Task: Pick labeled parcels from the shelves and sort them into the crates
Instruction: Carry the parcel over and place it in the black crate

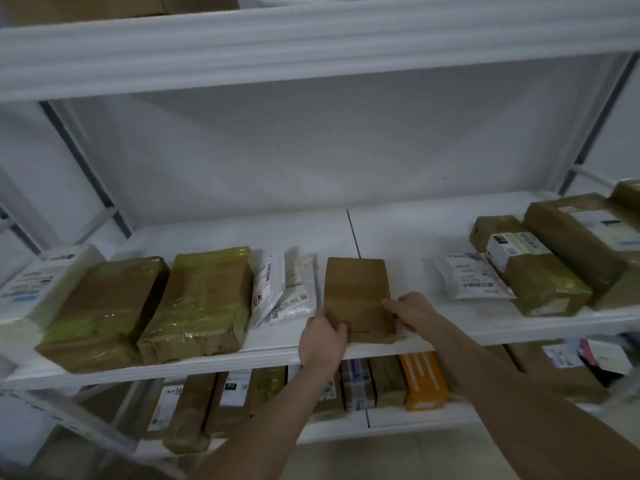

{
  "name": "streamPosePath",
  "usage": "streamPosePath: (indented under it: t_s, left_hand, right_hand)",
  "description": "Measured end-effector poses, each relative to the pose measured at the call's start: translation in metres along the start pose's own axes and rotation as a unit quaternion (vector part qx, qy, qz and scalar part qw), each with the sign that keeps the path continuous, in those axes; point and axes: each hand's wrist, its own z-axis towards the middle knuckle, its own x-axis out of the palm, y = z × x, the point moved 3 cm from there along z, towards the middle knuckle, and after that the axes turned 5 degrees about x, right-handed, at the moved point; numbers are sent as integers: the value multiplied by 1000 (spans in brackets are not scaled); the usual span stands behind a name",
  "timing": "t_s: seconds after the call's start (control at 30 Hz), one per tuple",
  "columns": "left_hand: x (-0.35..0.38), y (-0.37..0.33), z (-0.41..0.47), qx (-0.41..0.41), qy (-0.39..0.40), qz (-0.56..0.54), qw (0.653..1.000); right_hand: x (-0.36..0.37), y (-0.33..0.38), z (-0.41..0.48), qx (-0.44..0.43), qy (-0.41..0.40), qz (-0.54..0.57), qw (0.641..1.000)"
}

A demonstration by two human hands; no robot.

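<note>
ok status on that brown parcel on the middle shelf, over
Left hand grips near-left corner, right hand holds right edge. Brown parcel flat at shelf front. White mailers close on its left.

On the middle shelf [415, 230] I count six brown taped parcels [201, 303] and four white mailer bags [471, 275] — ten in all. Below sits one orange box [424, 381], among brown parcels too crowded for me to count. Hands: two — a left hand [322, 341] and a right hand [412, 310].
</note>
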Motion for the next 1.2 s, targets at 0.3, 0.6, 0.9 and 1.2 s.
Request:
streamPosePath:
  t_s: [0.3, 0.6, 0.9, 1.2]
  left_hand:
    - [20, -50, -8, -77, 0, -174, 982]
    - [11, -79, -19, -100, -11, -309, 946]
    - [-21, -95, -16, -122, 42, -501, 856]
    - [-12, -99, -24, -116, 49, -477, 870]
  right_hand:
    - [-49, -32, 2, 19, 98, 0, 995]
    - [-97, -28, -10, -39, 130, 196, 971]
    - [-136, -10, -21, -274, -15, 22, 961]
    - [-136, -29, -19, -313, -83, -16, 946]
